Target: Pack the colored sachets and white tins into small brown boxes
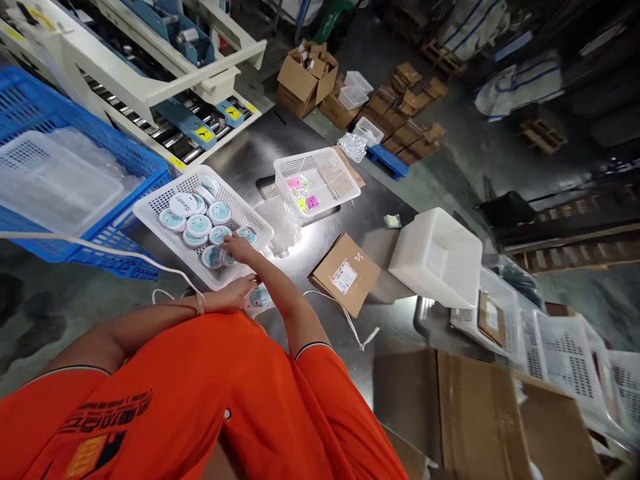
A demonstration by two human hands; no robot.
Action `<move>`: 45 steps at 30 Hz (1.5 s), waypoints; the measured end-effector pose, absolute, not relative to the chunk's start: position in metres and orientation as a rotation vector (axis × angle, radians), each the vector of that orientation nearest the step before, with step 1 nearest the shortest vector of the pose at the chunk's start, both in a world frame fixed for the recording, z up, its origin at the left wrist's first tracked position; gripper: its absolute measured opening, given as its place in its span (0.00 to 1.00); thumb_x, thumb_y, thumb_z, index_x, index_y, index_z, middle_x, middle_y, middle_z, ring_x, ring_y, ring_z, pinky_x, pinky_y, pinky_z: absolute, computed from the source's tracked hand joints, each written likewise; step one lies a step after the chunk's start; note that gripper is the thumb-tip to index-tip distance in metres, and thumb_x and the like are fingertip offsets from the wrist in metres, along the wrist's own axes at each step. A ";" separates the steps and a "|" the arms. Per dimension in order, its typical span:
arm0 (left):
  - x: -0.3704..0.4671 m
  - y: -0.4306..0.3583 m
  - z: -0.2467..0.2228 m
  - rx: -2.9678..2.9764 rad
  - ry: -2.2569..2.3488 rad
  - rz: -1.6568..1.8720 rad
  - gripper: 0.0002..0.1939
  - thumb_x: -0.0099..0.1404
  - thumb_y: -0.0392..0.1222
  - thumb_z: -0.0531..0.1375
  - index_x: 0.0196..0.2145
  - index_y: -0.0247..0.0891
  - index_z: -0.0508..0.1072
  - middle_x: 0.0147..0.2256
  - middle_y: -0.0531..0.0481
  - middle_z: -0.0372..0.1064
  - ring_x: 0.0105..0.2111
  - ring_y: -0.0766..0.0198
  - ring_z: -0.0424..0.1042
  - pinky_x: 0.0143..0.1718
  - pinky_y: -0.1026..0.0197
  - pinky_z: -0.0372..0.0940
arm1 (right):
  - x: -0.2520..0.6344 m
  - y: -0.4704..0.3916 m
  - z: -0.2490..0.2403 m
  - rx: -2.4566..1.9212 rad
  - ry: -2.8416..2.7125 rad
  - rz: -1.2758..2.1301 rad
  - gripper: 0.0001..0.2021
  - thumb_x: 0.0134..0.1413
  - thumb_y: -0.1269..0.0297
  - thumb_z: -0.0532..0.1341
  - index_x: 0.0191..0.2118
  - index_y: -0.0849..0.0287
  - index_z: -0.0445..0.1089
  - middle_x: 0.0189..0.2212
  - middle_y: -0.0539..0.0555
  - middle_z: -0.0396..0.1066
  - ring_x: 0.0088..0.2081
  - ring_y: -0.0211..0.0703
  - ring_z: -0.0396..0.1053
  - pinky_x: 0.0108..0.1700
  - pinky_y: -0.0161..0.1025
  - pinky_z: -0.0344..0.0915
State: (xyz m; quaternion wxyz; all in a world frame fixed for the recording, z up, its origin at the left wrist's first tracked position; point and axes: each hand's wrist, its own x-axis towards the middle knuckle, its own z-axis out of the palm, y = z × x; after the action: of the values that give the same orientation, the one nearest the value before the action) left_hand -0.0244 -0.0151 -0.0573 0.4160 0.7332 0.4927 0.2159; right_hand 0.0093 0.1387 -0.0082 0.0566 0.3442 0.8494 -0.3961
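Several round white-and-teal discs (199, 225) lie piled in a white perforated basket (250, 217) on the steel table. My right hand (239, 248) reaches over the basket's near side, fingers touching the discs there; whether it grips one is too small to tell. Just outside the near rim is my left hand (243, 292), beside another round disc in clear wrapping (259, 299). Its fingers are partly hidden, and its hold on the wrapped disc cannot be made out. Crumpled clear plastic (280, 223) lies right of the basket.
A second white basket (325, 180) holds small pink and yellow packets. Right of it are a brown box (346, 273), an upright white bin (437, 257) and large cartons (480, 413). A blue crate (145, 167) stands left, near a roller conveyor (175, 140).
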 end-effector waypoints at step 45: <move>-0.028 0.028 0.008 1.290 1.429 0.768 0.05 0.61 0.32 0.69 0.33 0.38 0.86 0.37 0.44 0.87 0.40 0.50 0.86 0.50 0.48 0.82 | 0.254 0.029 0.035 1.411 2.898 -0.562 0.12 0.74 0.68 0.66 0.39 0.54 0.87 0.61 0.61 0.82 0.50 0.51 0.78 0.46 0.44 0.73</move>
State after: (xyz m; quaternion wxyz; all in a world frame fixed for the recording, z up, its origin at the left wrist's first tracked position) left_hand -0.0284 0.0282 0.0085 0.5096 0.5355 0.5933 0.3188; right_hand 0.2536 0.0285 0.0352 -0.0651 0.4302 0.8839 -0.1715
